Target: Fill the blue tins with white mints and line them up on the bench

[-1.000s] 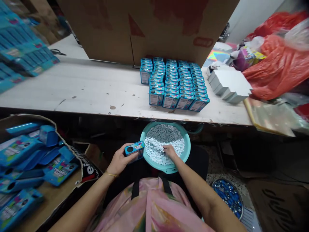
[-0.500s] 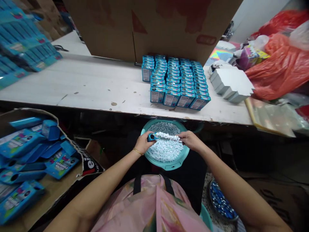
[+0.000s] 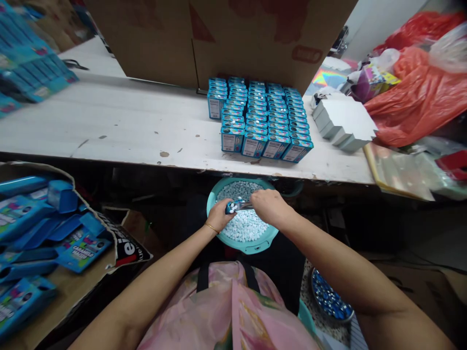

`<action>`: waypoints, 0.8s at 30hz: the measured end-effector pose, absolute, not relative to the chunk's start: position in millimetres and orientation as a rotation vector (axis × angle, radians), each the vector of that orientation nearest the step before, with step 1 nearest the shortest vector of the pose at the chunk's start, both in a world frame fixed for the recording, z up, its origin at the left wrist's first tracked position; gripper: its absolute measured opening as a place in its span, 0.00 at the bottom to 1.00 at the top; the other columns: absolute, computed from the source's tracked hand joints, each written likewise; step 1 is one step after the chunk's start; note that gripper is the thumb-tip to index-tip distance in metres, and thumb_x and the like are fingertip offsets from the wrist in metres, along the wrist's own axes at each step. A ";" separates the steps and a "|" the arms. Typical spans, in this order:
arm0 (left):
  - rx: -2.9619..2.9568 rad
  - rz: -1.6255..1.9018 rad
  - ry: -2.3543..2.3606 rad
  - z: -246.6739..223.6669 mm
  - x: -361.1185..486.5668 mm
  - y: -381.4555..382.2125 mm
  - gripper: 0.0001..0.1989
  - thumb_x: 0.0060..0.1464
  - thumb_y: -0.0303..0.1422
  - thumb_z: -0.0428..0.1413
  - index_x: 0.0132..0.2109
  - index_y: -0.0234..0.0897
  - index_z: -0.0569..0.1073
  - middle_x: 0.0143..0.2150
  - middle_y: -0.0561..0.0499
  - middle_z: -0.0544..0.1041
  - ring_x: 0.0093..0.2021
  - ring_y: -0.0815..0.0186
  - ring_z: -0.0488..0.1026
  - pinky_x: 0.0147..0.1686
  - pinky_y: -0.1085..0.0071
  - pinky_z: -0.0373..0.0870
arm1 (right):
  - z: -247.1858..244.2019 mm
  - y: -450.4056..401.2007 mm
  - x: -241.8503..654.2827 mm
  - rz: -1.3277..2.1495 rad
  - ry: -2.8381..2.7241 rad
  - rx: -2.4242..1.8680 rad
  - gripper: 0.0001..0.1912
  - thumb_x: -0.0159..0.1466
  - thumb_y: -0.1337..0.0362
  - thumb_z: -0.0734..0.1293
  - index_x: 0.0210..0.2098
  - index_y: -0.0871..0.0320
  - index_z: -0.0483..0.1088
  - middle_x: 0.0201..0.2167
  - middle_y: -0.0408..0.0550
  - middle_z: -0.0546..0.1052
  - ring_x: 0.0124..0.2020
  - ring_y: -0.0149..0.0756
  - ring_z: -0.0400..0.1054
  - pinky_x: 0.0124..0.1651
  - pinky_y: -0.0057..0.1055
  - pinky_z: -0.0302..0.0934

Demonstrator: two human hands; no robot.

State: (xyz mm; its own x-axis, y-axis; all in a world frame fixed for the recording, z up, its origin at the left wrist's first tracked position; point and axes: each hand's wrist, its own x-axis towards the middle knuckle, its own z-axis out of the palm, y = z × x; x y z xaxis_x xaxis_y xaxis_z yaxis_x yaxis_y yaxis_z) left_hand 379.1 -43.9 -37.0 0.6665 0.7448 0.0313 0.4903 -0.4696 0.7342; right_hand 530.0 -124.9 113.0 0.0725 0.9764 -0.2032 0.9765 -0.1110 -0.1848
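Note:
My left hand (image 3: 218,216) is closed around a small blue candy box (image 3: 229,208) over the basin, its open end towards the right. White candies show at that opening. In my closed right hand (image 3: 270,207) is a narrow scoop (image 3: 245,205), which looks metallic and reaches to the box's mouth. Its handle is hidden by my fingers. Beneath both hands is a turquoise basin (image 3: 252,249) holding many small white candies (image 3: 246,230).
Rows of blue boxes (image 3: 260,119) stand on the white table (image 3: 138,131), before a large cardboard box (image 3: 153,43). White flat cartons (image 3: 343,121) and orange plastic bags (image 3: 404,102) are at right. A carton (image 3: 82,291) of blue boxes sits left; blue-wrapped pieces (image 3: 332,299) lie lower right.
My right hand has moved left and turned over, bringing the scoop to the box. The heap of candies on the scoop is mostly gone, and candies now show in the box's opening.

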 end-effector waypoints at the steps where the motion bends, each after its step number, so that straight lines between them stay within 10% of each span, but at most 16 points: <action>1: 2.150 0.461 0.955 -37.4 378.3 -43.5 0.20 0.41 0.34 0.57 0.44 0.36 0.67 0.41 0.48 0.72 0.42 0.62 0.68 0.43 0.68 0.64 | 115.6 -127.6 533.4 -0.421 2.066 2.274 0.11 0.59 0.70 0.56 0.32 0.65 0.70 0.31 0.53 0.71 0.41 0.42 0.66 0.44 0.39 0.55; 15: 1.888 0.744 1.144 -17.7 332.8 -24.5 0.22 0.41 0.40 0.57 0.44 0.36 0.68 0.36 0.51 0.73 0.35 0.67 0.70 0.37 0.71 0.66 | -82.2 -131.7 515.6 -0.939 1.600 2.564 0.16 0.56 0.73 0.56 0.38 0.60 0.71 0.39 0.53 0.73 0.43 0.38 0.64 0.44 0.29 0.55; 24: 1.816 0.788 1.217 -9.9 319.4 -20.7 0.21 0.40 0.40 0.58 0.42 0.33 0.69 0.32 0.50 0.73 0.32 0.67 0.69 0.35 0.71 0.67 | -92.5 -129.1 535.8 -1.427 1.656 2.745 0.19 0.53 0.71 0.58 0.42 0.65 0.70 0.26 0.45 0.74 0.26 0.29 0.65 0.31 0.24 0.59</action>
State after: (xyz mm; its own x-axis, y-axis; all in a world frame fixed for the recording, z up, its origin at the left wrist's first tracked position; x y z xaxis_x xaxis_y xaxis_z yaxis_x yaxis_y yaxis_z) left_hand 319.4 -20.7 -9.9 0.3443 0.9367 0.0640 0.4421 -0.2219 0.8691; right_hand 535.8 -129.1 -92.5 0.2495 0.8599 -0.4454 0.5677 -0.5025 -0.6521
